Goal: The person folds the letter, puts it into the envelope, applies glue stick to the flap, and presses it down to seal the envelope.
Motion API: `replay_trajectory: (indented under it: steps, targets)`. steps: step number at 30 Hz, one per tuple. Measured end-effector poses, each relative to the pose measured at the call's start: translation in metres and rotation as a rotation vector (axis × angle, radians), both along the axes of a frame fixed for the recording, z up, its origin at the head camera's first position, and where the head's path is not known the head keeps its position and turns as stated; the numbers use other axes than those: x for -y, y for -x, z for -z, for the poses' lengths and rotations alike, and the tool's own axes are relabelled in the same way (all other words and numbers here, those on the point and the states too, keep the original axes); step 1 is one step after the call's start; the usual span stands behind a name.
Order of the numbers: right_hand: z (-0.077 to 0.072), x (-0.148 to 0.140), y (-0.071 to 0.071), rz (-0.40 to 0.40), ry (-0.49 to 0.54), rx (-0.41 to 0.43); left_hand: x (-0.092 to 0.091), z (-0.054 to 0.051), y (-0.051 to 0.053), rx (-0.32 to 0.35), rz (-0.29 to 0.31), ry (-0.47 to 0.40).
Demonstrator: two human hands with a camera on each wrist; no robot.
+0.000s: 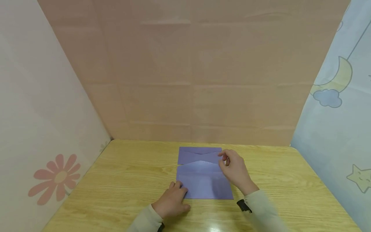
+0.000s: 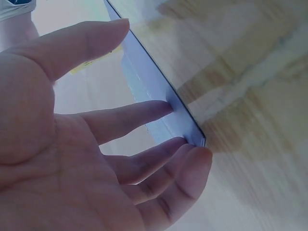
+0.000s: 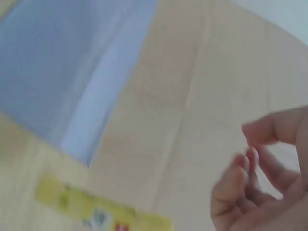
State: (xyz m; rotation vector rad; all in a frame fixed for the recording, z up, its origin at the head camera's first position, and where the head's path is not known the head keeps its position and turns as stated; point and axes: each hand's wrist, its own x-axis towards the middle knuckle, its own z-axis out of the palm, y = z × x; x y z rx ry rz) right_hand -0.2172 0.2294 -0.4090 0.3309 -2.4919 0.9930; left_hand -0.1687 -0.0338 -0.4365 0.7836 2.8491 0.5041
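A purple envelope (image 1: 204, 185) lies on the table with its flap unfolded toward the far side. My left hand (image 1: 172, 201) rests at its near left corner. In the left wrist view the fingertips touch the edge of the envelope (image 2: 159, 79), and the thumb stands apart from the other fingers. Over the envelope's right side hovers my right hand (image 1: 236, 170), its fingers loosely bent and nothing visible between them. A yellow printed tube (image 3: 101, 207), resembling a glue stick, shows blurred in the right wrist view; the head view does not show it.
Just beyond lies a second purple envelope (image 1: 197, 158), its pointed flap folded down and its near edge partly covered. The wooden table (image 1: 130, 180) meets a tan backdrop (image 1: 191, 80) behind, with printed sheets on both sides.
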Motion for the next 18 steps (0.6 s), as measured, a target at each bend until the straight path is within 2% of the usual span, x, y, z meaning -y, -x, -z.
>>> replay_trajectory:
  steps: [3, 5, 9, 12, 15, 18]
  targets:
    - [-0.008, -0.014, 0.0, 0.097, -0.002, -0.082, 0.0, -0.002, 0.001, 0.001, 0.0, -0.002]
    - [-0.011, -0.023, 0.0, 0.149, -0.011, -0.069, 0.0, -0.003, 0.001, -0.008, 0.002, -0.004]
    - [-0.01, -0.038, -0.003, 0.214, -0.036, 0.099, 0.001, -0.001, 0.002, -0.026, 0.008, -0.005]
    - [-0.007, -0.046, -0.004, 0.235, -0.052, 0.228, 0.001, 0.001, 0.003, -0.024, 0.008, -0.01]
    - [-0.001, -0.052, -0.004, 0.242, -0.055, 0.305, 0.001, 0.003, 0.004, -0.016, 0.001, -0.023]
    - [0.003, -0.055, -0.003, 0.24, -0.05, 0.347, 0.003, 0.004, 0.006, -0.015, -0.004, -0.052]
